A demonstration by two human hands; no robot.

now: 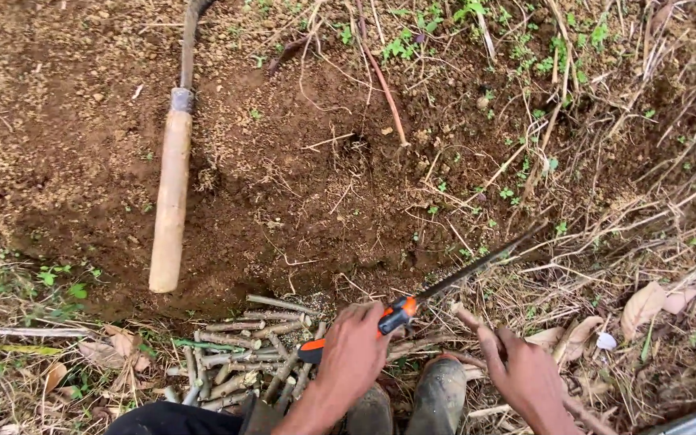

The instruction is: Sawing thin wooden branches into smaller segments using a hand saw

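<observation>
The left hand (354, 354) grips an orange-handled saw (412, 302) while the right hand (525, 372) closes on a thin stick (477, 324) beside it, and a pile of cut stick pieces (243, 354) already lies by the boots (412, 399), with the wooden-handled tool (172, 193) resting on bare soil.

The left hand (354, 352) covers the middle of the saw's handle (348, 337). The hoe (174, 185) runs off the top edge, blade unseen.
</observation>
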